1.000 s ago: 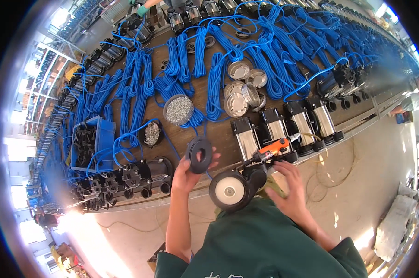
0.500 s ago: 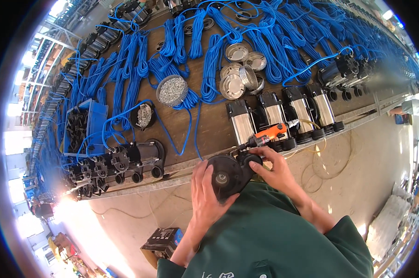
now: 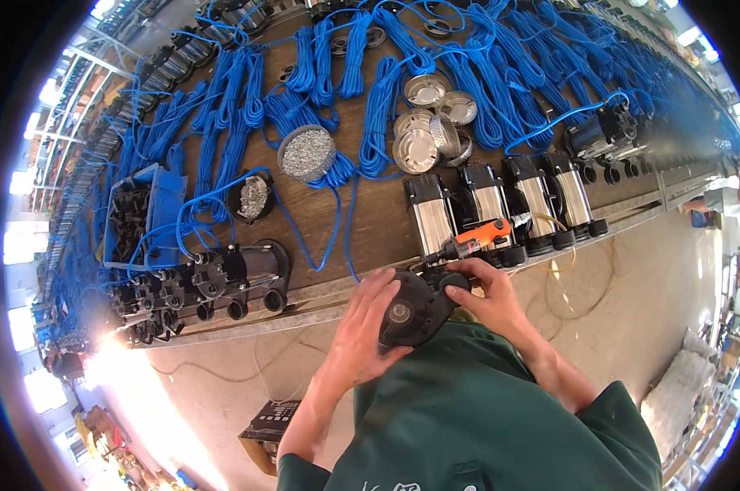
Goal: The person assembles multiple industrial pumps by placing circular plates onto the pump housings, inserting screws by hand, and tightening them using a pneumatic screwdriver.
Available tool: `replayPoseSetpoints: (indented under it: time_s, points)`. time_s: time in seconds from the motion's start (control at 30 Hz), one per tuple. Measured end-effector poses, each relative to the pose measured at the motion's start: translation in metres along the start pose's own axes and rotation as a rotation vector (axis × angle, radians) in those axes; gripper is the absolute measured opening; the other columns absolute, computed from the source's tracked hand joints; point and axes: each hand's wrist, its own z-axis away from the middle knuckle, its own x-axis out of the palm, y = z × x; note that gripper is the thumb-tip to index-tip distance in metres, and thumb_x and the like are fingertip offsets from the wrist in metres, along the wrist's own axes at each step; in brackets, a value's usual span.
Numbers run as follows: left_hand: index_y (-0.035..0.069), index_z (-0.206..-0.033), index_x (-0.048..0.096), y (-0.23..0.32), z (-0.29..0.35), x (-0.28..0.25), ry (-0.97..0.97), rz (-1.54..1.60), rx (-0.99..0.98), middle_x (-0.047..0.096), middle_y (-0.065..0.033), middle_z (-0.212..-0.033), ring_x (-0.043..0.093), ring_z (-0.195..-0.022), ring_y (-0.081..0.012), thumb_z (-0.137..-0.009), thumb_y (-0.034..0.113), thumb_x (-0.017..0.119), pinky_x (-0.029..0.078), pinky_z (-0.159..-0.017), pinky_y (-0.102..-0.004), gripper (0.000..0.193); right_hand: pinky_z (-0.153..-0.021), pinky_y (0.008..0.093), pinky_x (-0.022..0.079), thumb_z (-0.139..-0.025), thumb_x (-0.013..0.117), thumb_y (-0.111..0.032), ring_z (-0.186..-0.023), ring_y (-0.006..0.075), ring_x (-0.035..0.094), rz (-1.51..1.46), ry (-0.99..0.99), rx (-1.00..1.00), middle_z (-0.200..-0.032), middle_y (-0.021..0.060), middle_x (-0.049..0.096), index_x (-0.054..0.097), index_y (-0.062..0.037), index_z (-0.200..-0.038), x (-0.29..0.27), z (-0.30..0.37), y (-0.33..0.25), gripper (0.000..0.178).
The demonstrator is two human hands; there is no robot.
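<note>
At the table's front edge I hold a submersible pump (image 3: 419,317), its round black end, with a metal-ringed hole in the middle, facing up toward me. My left hand (image 3: 358,326) is wrapped round the left side of that end. My right hand (image 3: 492,301) grips the black outlet at its right, thumb on top and fingers beyond. The pump's lower body is hidden. Just past my right hand, an orange air screwdriver (image 3: 486,235) rests across several upright steel-and-black pumps (image 3: 484,196), its dark tip close to the outlet.
Coiled blue cables (image 3: 378,114) cover the table's far half. A bowl of small screws (image 3: 307,154), a darker bowl (image 3: 253,196), perforated metal strainers (image 3: 416,150) and a blue bin (image 3: 167,209) of black parts stand nearer. More pumps (image 3: 247,270) lie at left; a cardboard box (image 3: 267,425) sits on the floor.
The pump and both my hands have shifted slightly right in the picture. My left fingers have slid a little over the pump's rim; the grip of both hands remains.
</note>
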Motion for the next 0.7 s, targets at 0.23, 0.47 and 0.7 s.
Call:
replayPoseSetpoints:
  time_s: [0.23,0.47,0.7]
  points:
    - [0.003,-0.136,0.039,-0.005,-0.002,-0.004,-0.040,0.026,0.004,0.040,-0.0178,-0.143,0.036,-0.135,-0.0390,-0.060,0.015,0.086,0.032,-0.110,-0.0465,0.091,-0.083,0.0296,0.049,-0.083,0.073,-0.020,-0.092,0.0144,0.062,-0.026,0.047,0.015,-0.104,0.0090,0.068,0.062,-0.0012,-0.117,0.004,0.000,0.001,0.040]
    - [0.002,-0.134,0.043,-0.005,-0.003,-0.003,-0.007,0.013,0.020,0.043,-0.0179,-0.141,0.039,-0.133,-0.0385,-0.056,0.015,0.087,0.034,-0.109,-0.0463,0.091,-0.076,0.0259,0.049,-0.086,0.072,-0.025,-0.083,0.0096,0.061,-0.154,0.038,0.126,-0.093,0.0053,0.068,0.063,0.0008,-0.114,-0.003,0.000,0.024,0.039]
    - [0.003,-0.136,0.041,-0.005,-0.004,-0.003,-0.032,-0.014,0.017,0.042,-0.0178,-0.142,0.037,-0.134,-0.0397,-0.054,0.021,0.088,0.034,-0.109,-0.0473,0.097,-0.075,0.0246,0.047,-0.086,0.071,-0.025,-0.084,0.0083,0.059,-0.149,0.079,0.225,-0.092,0.0044,0.067,0.063,0.0023,-0.114,-0.005,-0.001,0.014,0.040]
